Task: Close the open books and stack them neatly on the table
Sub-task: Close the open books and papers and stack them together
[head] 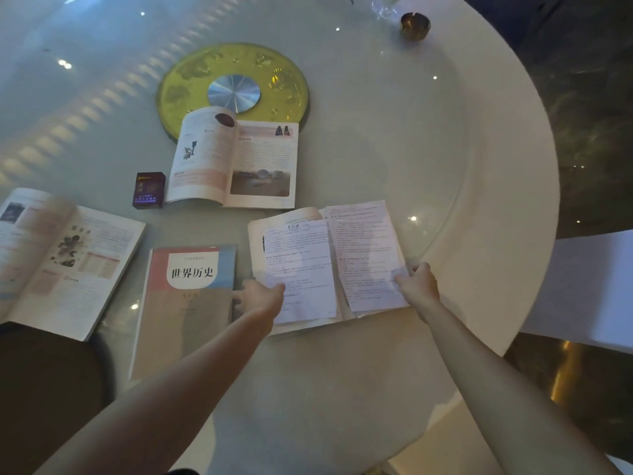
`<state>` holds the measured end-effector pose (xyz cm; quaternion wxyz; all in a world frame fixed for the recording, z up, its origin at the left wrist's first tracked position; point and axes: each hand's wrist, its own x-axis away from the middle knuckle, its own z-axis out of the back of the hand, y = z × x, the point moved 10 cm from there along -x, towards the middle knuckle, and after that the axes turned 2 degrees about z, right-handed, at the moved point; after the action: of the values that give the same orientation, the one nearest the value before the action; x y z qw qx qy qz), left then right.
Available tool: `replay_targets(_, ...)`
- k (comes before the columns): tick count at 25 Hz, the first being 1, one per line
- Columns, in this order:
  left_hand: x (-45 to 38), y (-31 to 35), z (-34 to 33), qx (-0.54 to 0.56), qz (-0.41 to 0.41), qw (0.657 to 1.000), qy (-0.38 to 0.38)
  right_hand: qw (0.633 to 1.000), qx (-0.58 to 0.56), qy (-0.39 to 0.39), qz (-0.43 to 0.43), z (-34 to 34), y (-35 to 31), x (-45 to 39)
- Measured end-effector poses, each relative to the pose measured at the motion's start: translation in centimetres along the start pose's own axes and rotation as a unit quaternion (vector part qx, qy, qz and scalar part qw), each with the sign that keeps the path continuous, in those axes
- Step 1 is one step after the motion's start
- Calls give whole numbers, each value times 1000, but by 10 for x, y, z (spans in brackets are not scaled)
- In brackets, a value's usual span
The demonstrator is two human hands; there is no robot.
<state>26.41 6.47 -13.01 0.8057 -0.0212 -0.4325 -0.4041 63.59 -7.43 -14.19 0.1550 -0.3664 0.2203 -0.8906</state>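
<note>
Books lay scattered across a round glass desk [376, 389] as a person reached out with both hands to the nearest open one. One closed book [186, 303], its red, white and blue cover printed with the title 世界历史, rested face up and served as the reference for everything else: a printed open book [325, 265] with loose-looking white sheets lay just right of it, an illustrated open book [236, 159] sat beyond it toward the gold disc [233, 87] at the desk's centre, and a third open book [61, 258] lay to its left, partly over the desk's edge. A small dark box [149, 190] stood beyond the closed book, beside the illustrated one. The left hand [258, 296] rested with fingers spread flat on the lower left page of the printed book, just beside the closed cover, holding nothing. The right hand [416, 281] pinched the outer edge of the right-hand page between thumb and fingers. The step in hand appeared to be closing this printed book; none of the three open books had yet been shut. The next move would likely call for swinging the right half over onto the left while the left hand slid clear, keeping the loose sheets tucked inside, before setting it squarely on the closed book.
</note>
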Motion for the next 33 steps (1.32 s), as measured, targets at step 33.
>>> replay_targets(33, 54, 76, -13, 166, -162, 964, -129, 964, -107, -178, 165, 7, -69, 37)
